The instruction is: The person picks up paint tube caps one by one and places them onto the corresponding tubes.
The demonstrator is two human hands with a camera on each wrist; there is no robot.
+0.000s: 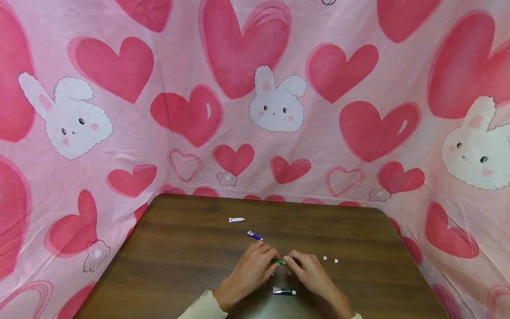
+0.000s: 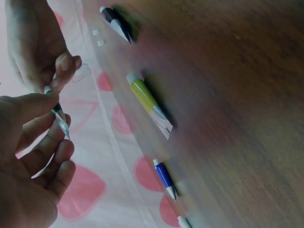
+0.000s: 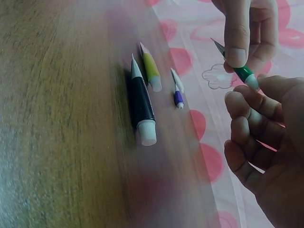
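Above the table, my left hand (image 1: pixel 252 268) pinches a small green paint tube (image 3: pixel 242 72) between thumb and fingers. Thumb and forefinger of my right hand (image 1: pixel 312 274) are at the tube's white cap (image 3: pixel 251 82), pinching it; the cap sits at the tube's end. Below the hands lies a black paint tube (image 1: pixel 284 291) with a white cap. A yellow paint tube (image 2: pixel 145 97) rests near it, mostly hidden by the left hand in the head view. Beyond the left hand lies a purple-blue paint tube (image 1: pixel 255 235).
A white paint tube (image 1: pixel 237 219) lies farther back on the brown wooden table (image 1: pixel 179 248). Two loose white caps (image 1: pixel 324 258) are to the right of the right hand. Pink cloth (image 1: pixel 239 133) with hearts and rabbits hangs around the table's back and sides.
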